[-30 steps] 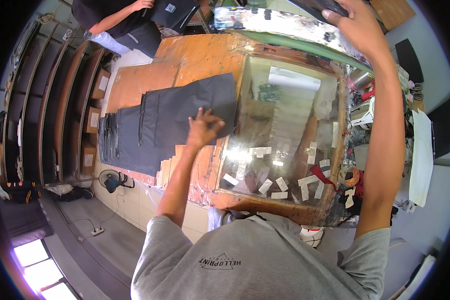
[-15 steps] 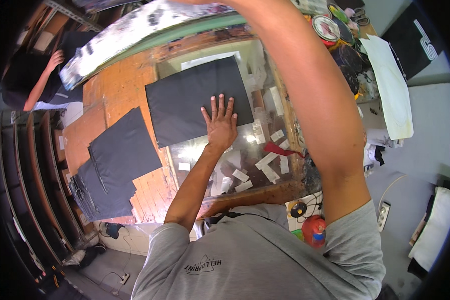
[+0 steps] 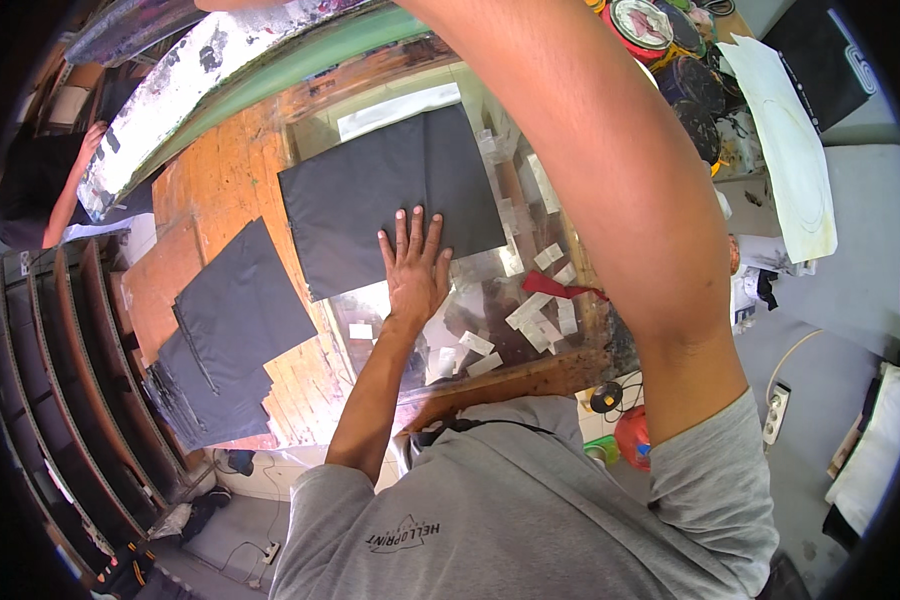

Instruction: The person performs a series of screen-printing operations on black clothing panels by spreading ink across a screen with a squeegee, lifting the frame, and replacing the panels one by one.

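Observation:
My left hand (image 3: 413, 277) lies flat with fingers spread on the near edge of a black fabric piece (image 3: 350, 190). This piece rests on a glass-topped part of the wooden table. My right arm reaches far forward over the table; only a sliver of my right hand (image 3: 232, 4) shows at the top edge, above a paint-stained printing screen frame (image 3: 185, 85). The frame is raised and slanted at the far side, green along its lower edge. The right fingers are cut off by the picture's edge. More black fabric pieces (image 3: 240, 300) overlap on the left.
Paper scraps (image 3: 477, 343) and a red strip (image 3: 560, 288) lie on the glass. Paint tubs (image 3: 692, 85) crowd the far right, beside a hanging pale sheet (image 3: 785, 165). Shelving (image 3: 80, 340) stands left; another person's arm (image 3: 67, 195) shows at far left.
My right arm and the screen frame have shifted left. My left hand has slid nearer to me, to the near edge of the fabric, still flat.

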`<state>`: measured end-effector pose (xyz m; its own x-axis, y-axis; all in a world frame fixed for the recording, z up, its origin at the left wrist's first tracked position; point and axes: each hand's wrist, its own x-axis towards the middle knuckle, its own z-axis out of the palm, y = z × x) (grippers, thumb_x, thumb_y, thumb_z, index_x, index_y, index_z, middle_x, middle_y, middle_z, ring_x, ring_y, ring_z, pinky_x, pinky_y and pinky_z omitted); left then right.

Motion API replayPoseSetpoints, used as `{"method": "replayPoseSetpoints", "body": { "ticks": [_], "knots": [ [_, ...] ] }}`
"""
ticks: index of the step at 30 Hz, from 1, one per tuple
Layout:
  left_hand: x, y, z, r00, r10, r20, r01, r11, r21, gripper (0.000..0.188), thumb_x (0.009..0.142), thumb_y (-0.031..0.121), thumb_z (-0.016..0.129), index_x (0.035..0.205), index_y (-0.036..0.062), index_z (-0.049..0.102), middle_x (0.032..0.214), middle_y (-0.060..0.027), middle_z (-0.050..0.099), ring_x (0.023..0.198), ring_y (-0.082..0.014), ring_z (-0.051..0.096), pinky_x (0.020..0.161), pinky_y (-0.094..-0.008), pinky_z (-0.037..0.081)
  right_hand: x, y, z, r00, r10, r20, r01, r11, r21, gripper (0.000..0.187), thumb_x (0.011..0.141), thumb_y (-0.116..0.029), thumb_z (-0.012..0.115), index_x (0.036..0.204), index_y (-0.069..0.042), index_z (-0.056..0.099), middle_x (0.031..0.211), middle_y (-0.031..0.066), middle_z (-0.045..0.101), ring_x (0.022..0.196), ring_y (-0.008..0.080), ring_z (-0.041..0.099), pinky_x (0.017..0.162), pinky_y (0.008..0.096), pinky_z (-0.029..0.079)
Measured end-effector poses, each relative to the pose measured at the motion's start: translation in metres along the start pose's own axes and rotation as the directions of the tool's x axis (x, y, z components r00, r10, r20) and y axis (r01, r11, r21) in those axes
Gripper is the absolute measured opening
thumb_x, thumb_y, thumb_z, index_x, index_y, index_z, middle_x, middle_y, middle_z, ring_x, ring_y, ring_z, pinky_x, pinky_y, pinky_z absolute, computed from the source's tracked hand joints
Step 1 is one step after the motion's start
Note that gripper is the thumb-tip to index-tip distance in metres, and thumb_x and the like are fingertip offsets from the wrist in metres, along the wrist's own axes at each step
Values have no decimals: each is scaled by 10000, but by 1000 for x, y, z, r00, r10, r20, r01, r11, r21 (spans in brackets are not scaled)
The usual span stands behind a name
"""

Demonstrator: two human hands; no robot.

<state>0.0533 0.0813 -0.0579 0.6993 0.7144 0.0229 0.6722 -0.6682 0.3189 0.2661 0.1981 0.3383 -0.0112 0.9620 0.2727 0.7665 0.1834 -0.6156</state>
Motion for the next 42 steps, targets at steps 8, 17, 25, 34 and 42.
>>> {"method": "replayPoseSetpoints", "body": {
  "ticks": [8,17,25,34,42],
  "knots": [
    [0,-5,-4,999,40,1,-40,999,-4,575,1013,300,557,1548,112,465,1683,-172,274,1579,-398,156,1238,-661,92,-5,-5,-1,1000,17,10,-17,1000,6,270,860,8,607,1086,17,755,1018,265,732,892,323,738,821,419,593],
    [2,-11,-5,997,78,8,-77,996,-44,590,1012,299,552,1556,96,447,1687,-186,250,1579,-415,138,1236,-669,81,-4,-10,1,998,63,26,-63,998,11,269,853,20,607,1076,30,757,1029,268,732,894,317,743,818,406,604],
    [2,-7,-13,997,70,-21,-71,996,-53,589,1014,305,556,1553,93,449,1683,-208,243,1581,-415,130,1233,-674,78,4,-6,9,999,-39,29,40,998,-47,262,862,28,605,1079,36,752,1008,267,737,837,310,746,771,405,612],
    [-61,43,-112,843,-474,-256,-90,344,-935,643,1010,296,632,1535,2,406,1601,-172,387,1461,-361,406,1199,-584,285,-127,10,113,924,-246,-294,202,964,-172,424,803,34,637,1217,-42,693,1164,164,721,1041,330,667,903,459,462],
    [-102,36,-76,596,-477,645,78,-766,-639,375,999,312,676,1248,76,527,1233,-111,576,1205,-294,565,990,-536,486,-163,130,223,996,-24,-80,12,990,-139,474,755,134,602,1181,-60,675,1118,128,734,1060,313,675,895,462,443]
  ]
}}
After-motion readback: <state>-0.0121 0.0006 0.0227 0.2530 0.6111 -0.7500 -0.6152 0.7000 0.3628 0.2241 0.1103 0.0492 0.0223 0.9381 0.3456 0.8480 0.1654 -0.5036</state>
